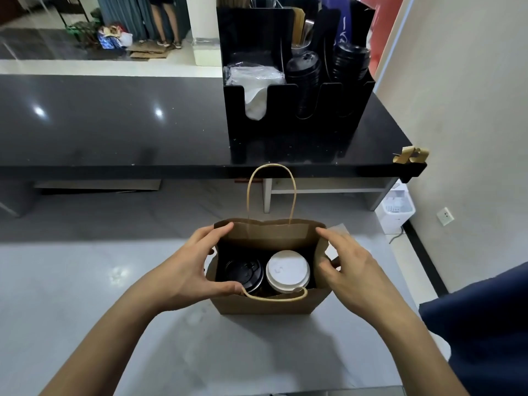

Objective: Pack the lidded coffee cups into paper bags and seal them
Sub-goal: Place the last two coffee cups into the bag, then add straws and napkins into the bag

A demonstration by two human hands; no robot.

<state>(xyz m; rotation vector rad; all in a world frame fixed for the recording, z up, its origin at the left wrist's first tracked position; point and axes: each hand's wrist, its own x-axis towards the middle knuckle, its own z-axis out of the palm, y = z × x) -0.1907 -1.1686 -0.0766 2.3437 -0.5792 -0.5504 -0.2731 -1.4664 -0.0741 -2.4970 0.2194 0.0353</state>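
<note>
A brown paper bag [265, 305] stands open on the grey counter [85, 281] in front of me. Inside it sit two cups side by side: one with a black lid [244, 274] on the left and one with a white lid [287, 271] on the right. My left hand [194, 267] grips the bag's left side, fingers on the far rim and thumb on the near rim by the near handle. My right hand [347, 267] holds the bag's right side, forefinger at the far corner, thumb pressed on the side wall. The far handle [270, 190] stands upright.
A black organiser [297, 132] with napkins, stacked black lids and utensils stands on the raised black ledge [114, 124] behind the bag. A crumpled scrap of brown paper [411, 155] lies at the ledge's right corner. A wall runs along the right. A person stands far back.
</note>
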